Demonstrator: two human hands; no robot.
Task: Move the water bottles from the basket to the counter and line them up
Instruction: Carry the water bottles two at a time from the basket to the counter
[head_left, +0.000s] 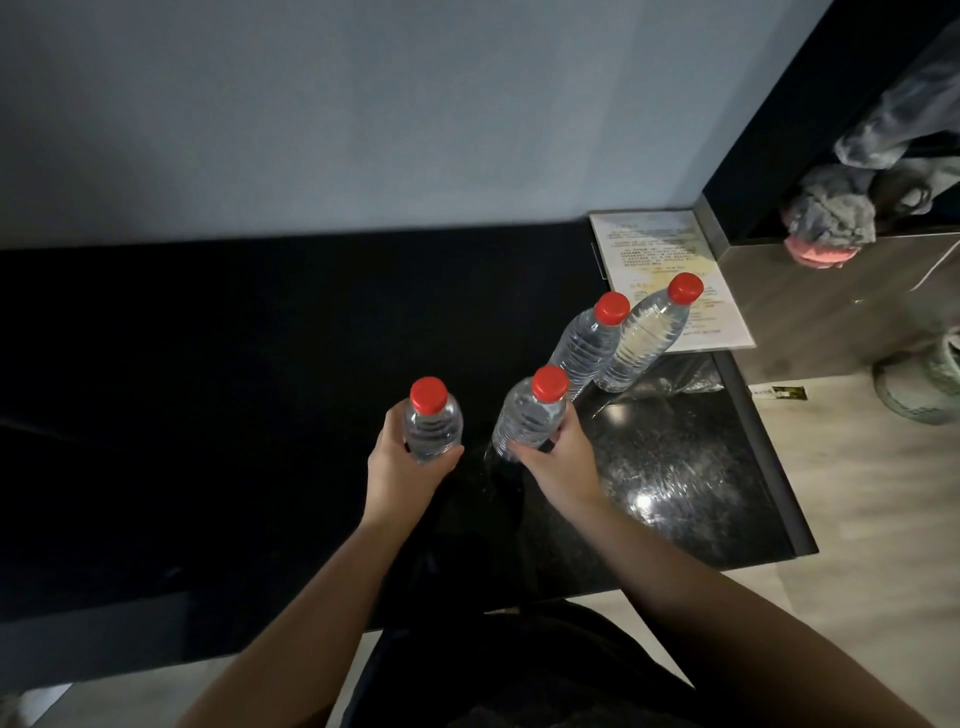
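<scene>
1. A printed sheet (649, 244) is lying at the far right corner of the counter (675, 467), showing blocks of small print too blurred to read.
2. A small dark tag (784, 393) is sitting just beyond the counter's right edge, its marks too tiny to read.

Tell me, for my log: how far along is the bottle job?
Done: the rightmost bottle and next bottle stand together on the counter. In hand: the left hand grips a third bottle, the right hand a fourth bottle. Left: setting both into the row; no basket in view.
</scene>
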